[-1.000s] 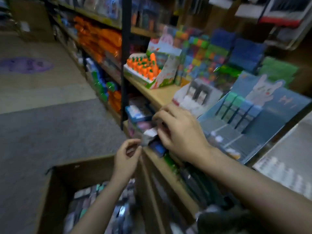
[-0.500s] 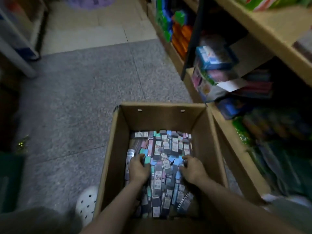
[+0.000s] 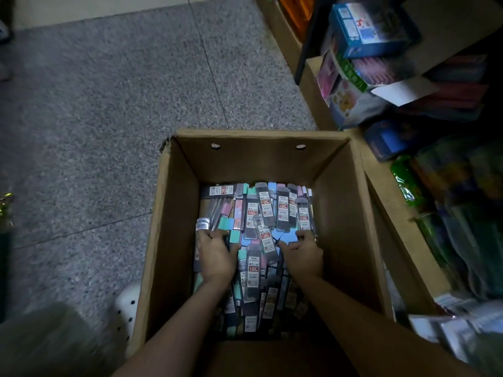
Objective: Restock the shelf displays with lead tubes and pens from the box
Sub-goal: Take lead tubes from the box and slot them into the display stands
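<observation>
Two forearms reach down into the box (image 3: 174, 202), which stands on the grey floor (image 3: 95, 104) right against the shelf (image 3: 392, 202). Left hand (image 3: 216, 254) has its fingers curled down into the packets (image 3: 261, 221) on the left side of the heap, grasping some; right hand (image 3: 302, 254) does likewise on the right, fingers dug in among blue and dark ones. Lead-tube packets fill the box bottom, loosely piled, many with red labels. A white perforated shoe (image 3: 126, 306) shows beside the box's near left corner. Beyond, on the shelf, coloured cartons (image 3: 364, 28) are stacked.
</observation>
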The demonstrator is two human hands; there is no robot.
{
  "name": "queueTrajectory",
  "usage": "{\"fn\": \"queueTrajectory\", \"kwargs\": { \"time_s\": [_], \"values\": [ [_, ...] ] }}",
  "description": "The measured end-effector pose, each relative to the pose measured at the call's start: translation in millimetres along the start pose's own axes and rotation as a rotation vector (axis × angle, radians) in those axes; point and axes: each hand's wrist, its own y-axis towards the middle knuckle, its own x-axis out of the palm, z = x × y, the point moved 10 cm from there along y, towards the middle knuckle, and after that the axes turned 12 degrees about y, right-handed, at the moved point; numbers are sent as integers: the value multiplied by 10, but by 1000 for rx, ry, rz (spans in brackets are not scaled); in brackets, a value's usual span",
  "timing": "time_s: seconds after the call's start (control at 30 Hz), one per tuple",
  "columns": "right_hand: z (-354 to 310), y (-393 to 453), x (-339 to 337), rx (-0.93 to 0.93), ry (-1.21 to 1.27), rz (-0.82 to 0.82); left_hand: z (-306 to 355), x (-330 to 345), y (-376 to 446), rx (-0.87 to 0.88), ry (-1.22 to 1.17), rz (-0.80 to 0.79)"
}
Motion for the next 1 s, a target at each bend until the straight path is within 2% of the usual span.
{"fn": "queueTrajectory", "kwargs": {
  "time_s": [0.17,0.37,0.5,0.67,0.83,1.0],
  "values": [
    [21,-14,32,50,-75,22,-10,-18,22,-10,-16,-10],
    [22,-7,-89,51,-67,92,32,-126,5,54,-129,97],
    [75,-20,-95,59,-11,105,95,-133,-11,17,-330,87],
    [112,-13,-30,38,-25,68,179,129,-21,-51,-842,-218],
    [-42,13,-129,24,115,96,295,347,-116,-144,-1048,-508],
    [-323,-136,-390,-139,330,117,427,249,-168,-133,-1131,-576]
  ]
}}
